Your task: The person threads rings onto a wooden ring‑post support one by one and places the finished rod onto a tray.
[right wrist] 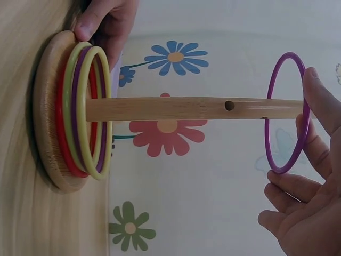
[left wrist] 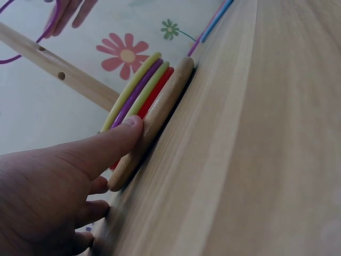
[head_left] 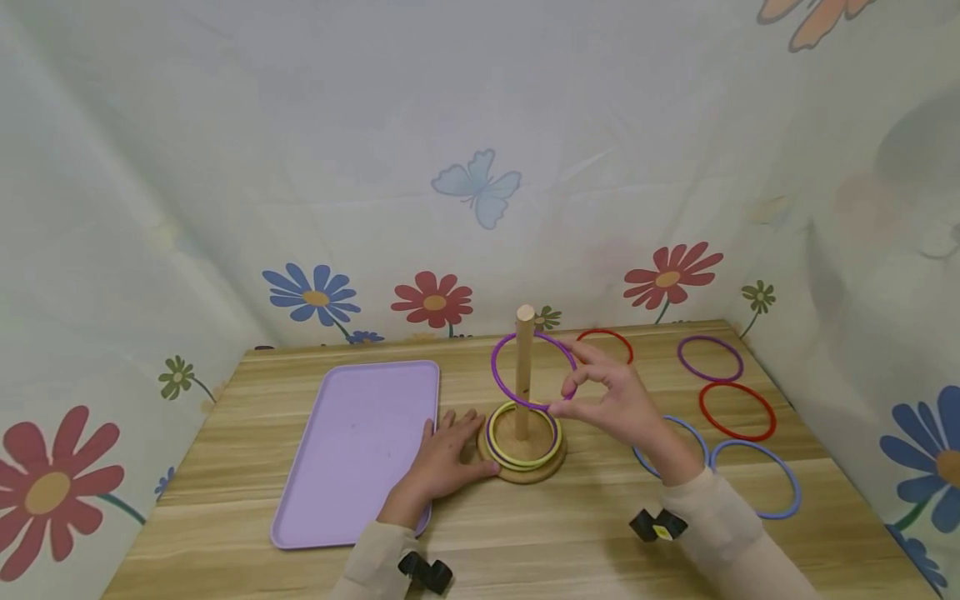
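Note:
A wooden ring-toss stand [head_left: 524, 367] has an upright peg on a round base. Red, green, purple and yellow rings [right wrist: 101, 165] lie stacked around the peg at the bottom. My right hand [head_left: 615, 400] pinches a purple ring [head_left: 495, 371] between thumb and fingers. That ring is tilted and encircles the peg near its top, well above the stack. My left hand [head_left: 446, 458] rests beside the base [left wrist: 160, 120] on its left side, fingers spread, with the thumb [left wrist: 114, 141] pressed against the rim. The fingertips' contact is partly hidden.
A lilac tray [head_left: 352, 450] lies left of the stand, partly behind my left hand. On the right lie loose rings: a far red ring [head_left: 630, 350], a purple ring [head_left: 742, 367], another red ring [head_left: 772, 421] and blue rings [head_left: 798, 492]. A flowered curtain [head_left: 480, 100] surrounds the table.

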A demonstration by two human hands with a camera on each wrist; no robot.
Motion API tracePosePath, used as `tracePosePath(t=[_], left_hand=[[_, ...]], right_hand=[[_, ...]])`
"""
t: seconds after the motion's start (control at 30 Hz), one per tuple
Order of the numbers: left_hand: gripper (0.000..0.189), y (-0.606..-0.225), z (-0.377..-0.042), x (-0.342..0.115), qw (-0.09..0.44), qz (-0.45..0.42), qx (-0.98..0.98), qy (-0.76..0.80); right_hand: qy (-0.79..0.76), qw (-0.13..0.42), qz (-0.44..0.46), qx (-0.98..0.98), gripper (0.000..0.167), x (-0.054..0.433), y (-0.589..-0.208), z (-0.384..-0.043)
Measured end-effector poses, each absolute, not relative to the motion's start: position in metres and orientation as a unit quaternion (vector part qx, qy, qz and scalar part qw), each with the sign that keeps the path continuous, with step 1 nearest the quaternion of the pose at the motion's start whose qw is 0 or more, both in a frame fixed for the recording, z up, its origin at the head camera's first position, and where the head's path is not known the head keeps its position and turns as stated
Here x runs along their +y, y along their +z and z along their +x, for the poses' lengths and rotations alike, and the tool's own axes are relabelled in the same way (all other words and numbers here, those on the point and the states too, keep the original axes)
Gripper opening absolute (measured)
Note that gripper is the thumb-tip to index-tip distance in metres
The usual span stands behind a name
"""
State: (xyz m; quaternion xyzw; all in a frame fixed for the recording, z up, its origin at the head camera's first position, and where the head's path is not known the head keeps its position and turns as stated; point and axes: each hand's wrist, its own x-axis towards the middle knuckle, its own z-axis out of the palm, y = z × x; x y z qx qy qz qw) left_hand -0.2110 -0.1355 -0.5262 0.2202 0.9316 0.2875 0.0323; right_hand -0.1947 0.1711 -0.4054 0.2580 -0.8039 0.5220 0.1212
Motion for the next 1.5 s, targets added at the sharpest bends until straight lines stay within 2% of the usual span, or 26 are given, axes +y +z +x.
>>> tracePosePath(t=[0.5, 1.5], left_hand=[[0.090, -0.526, -0.210, -0.135, 0.033, 0.221, 0.932, 0.287], [0.091, -0.525, -0.209, -0.135, 0.035, 0.217, 0.933, 0.284]], right_hand=[[0.521, 0.108, 0.252, -0.808, 0.023, 0.171, -0.429, -0.192], [0.474, 0.060, 0.249, -0.842, 0.022, 0.167, -0.464, -0.199]])
